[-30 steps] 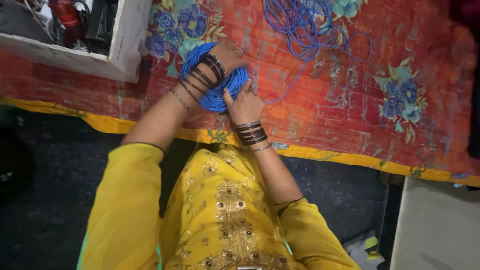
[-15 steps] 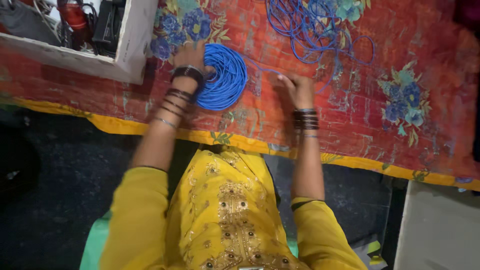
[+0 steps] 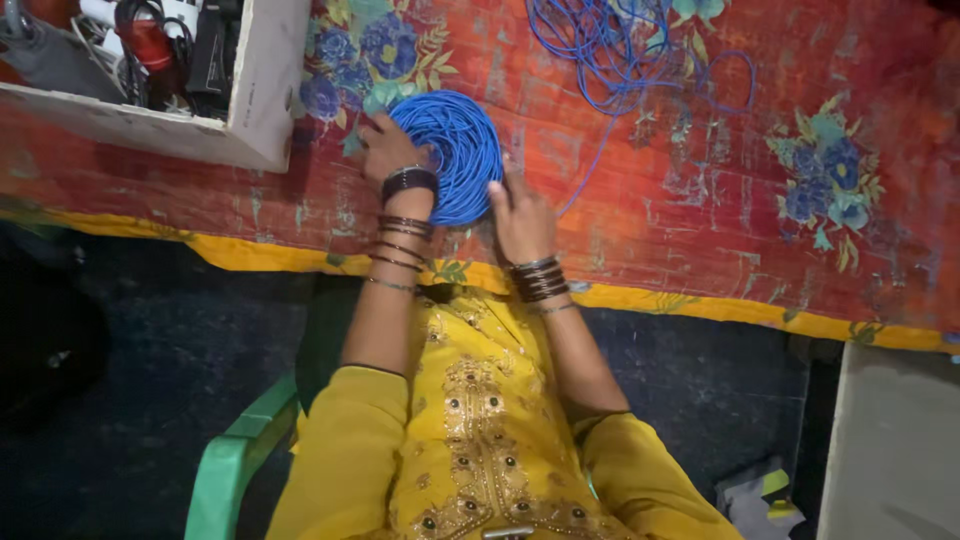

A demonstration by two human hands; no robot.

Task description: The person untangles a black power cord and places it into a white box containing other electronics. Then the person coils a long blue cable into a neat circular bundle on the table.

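Red floral cloth covers the desk (image 3: 700, 230) in front of you, and the blue wire coil (image 3: 450, 150) lies flat on it near the front edge, its free strand running up to a loose blue tangle (image 3: 620, 40). Your left hand (image 3: 385, 150) cups the coil's left rim with bent fingers while your right hand (image 3: 520, 215) presses open-fingered against its lower right edge. Judge it light, springy and apt to unwind: grip across the bundled rim, not single turns.
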